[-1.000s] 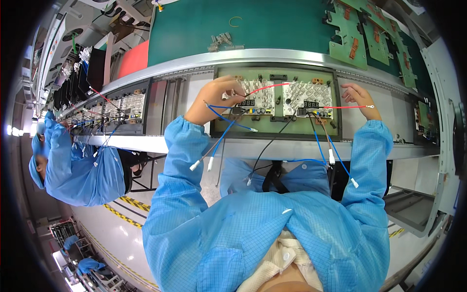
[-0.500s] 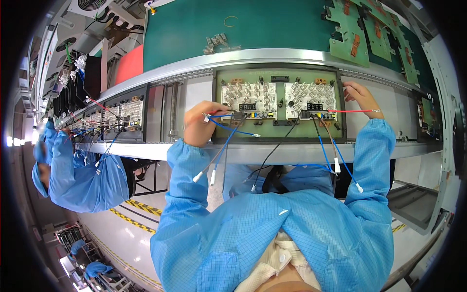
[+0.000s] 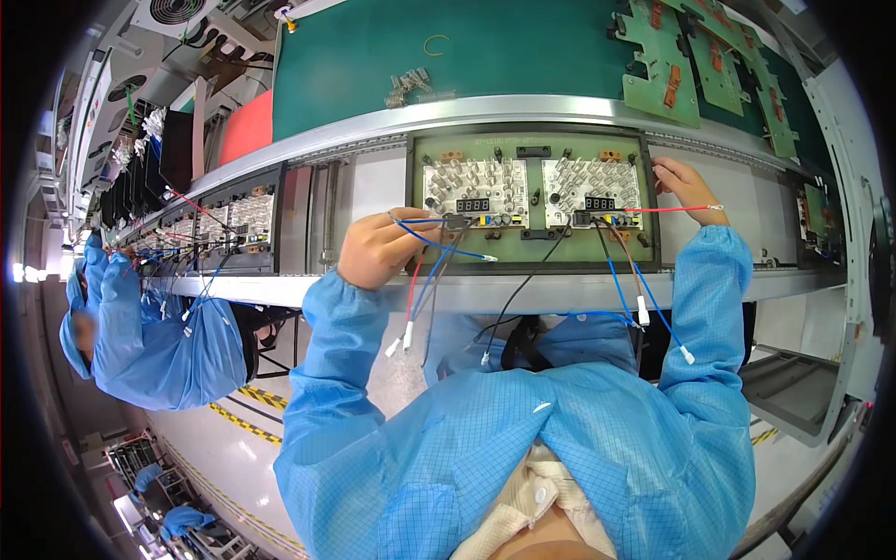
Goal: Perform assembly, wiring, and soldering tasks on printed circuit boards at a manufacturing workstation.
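Before me lies a dark-rimmed carrier frame (image 3: 537, 269) with a green base and two white circuit boards, the left board (image 3: 476, 191) and the right board (image 3: 597, 187). Each has a small black digit display and many clear upright parts. My left hand (image 3: 378, 247) is at the frame's left edge, fingers closed at the left board's wires; its fingertips are partly hidden. A blue wire (image 3: 420, 245) crosses by its fingers, and a red wire (image 3: 414, 285) hangs below. My right hand (image 3: 691, 189) has bent fingers on the frame's right edge, beside another red wire (image 3: 681, 209).
Metal rails (image 3: 523, 110) carry the frame. Beyond them is a green mat (image 3: 523, 56) with a pile of small clear parts (image 3: 408, 86) and green fixture plates (image 3: 663, 79). Wires hang over the near rail. Another person in blue (image 3: 177, 350) works at the left by more boards.
My left hand has shifted left and slightly down, with its fingers stretched further toward the board. The red wire now hangs below it. My right hand stays at the frame's edge.
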Tool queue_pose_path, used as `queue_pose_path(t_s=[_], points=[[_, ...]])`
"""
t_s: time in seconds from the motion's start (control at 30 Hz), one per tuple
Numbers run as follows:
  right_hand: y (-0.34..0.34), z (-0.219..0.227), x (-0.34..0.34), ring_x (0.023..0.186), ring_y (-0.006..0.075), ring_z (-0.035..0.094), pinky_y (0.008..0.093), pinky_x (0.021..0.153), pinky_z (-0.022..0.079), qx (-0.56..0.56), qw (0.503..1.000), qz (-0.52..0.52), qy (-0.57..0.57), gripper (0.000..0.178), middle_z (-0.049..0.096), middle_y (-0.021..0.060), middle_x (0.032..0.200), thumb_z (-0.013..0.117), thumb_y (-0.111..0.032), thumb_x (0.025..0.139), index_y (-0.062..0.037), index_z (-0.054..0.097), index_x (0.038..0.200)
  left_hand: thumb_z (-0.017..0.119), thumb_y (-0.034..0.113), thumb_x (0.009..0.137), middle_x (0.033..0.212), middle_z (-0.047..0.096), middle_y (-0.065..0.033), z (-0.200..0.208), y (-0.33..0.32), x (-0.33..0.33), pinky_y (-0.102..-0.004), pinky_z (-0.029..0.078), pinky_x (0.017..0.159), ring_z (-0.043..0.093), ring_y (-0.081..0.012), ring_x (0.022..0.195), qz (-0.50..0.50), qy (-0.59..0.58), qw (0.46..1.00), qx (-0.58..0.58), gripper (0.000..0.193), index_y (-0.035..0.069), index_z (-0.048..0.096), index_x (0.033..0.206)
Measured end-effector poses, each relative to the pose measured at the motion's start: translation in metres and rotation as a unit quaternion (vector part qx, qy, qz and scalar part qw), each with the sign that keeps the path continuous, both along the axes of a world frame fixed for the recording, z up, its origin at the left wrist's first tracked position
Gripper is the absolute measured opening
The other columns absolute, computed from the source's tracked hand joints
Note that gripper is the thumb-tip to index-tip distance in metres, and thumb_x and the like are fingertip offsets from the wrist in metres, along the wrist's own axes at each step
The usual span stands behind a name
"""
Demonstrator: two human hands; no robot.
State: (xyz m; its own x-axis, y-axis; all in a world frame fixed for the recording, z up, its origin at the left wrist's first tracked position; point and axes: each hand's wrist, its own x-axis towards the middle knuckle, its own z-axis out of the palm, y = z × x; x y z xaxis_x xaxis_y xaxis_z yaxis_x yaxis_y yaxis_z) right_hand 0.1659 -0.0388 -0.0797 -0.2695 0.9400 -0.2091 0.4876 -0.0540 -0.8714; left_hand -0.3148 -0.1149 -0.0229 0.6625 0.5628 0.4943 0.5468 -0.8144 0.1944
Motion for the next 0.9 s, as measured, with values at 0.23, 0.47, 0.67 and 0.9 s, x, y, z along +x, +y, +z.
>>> queue_pose_path(t_s=[0.23, 0.47, 0.67, 0.9], points=[[-0.002, -0.004, 0.002, 0.081, 0.0120, 0.058, 0.0261, 0.074, 0.044, 0.000, 1.000, -0.001, 0.010, 0.036, 0.062, 0.0030, 0.092, 0.047, -0.026, 0.097, -0.0007, 0.056, 0.120, 0.069, 0.002, 0.066, 0.087, 0.065, -0.0028, 0.019, 0.025, -0.002, -0.0334, 0.052, 0.069, 0.062, -0.0236, 0.086, 0.009, 0.003, 0.998, -0.061, 0.021, 0.013, 0.071, 0.084], [-0.003, -0.005, -0.004, 0.081, 0.0117, 0.058, 0.0260, 0.075, 0.044, 0.001, 1.000, -0.013, 0.019, 0.036, 0.062, 0.0026, 0.093, 0.048, -0.027, 0.097, -0.0018, 0.057, 0.120, 0.057, -0.012, 0.064, 0.100, 0.062, -0.0032, 0.013, 0.052, 0.017, -0.0342, 0.050, 0.071, 0.059, -0.0231, 0.089, -0.020, 0.015, 0.998, -0.064, 0.041, 0.018, 0.074, 0.086], [0.004, -0.007, 0.003, 0.081, 0.0129, 0.058, 0.0270, 0.074, 0.046, 0.011, 1.000, -0.008, 0.010, 0.035, 0.063, 0.0049, 0.093, 0.049, -0.026, 0.097, -0.0006, 0.057, 0.120, 0.076, 0.018, 0.061, 0.105, 0.062, -0.0020, 0.004, 0.062, 0.023, -0.0332, 0.047, 0.077, 0.057, -0.0237, 0.099, -0.060, 0.063, 0.994, -0.066, 0.029, 0.024, 0.077, 0.089], [0.002, -0.013, 0.006, 0.077, 0.0137, 0.059, 0.0276, 0.071, 0.048, 0.054, 0.997, -0.028, 0.040, 0.033, 0.064, 0.0073, 0.088, 0.049, -0.024, 0.096, 0.0002, 0.059, 0.116, 0.077, 0.029, 0.055, 0.101, 0.060, 0.0001, 0.009, 0.053, 0.024, -0.0349, 0.044, 0.077, 0.056, -0.0225, 0.095, -0.052, 0.118, 0.991, -0.034, 0.032, 0.024, 0.077, 0.087]])
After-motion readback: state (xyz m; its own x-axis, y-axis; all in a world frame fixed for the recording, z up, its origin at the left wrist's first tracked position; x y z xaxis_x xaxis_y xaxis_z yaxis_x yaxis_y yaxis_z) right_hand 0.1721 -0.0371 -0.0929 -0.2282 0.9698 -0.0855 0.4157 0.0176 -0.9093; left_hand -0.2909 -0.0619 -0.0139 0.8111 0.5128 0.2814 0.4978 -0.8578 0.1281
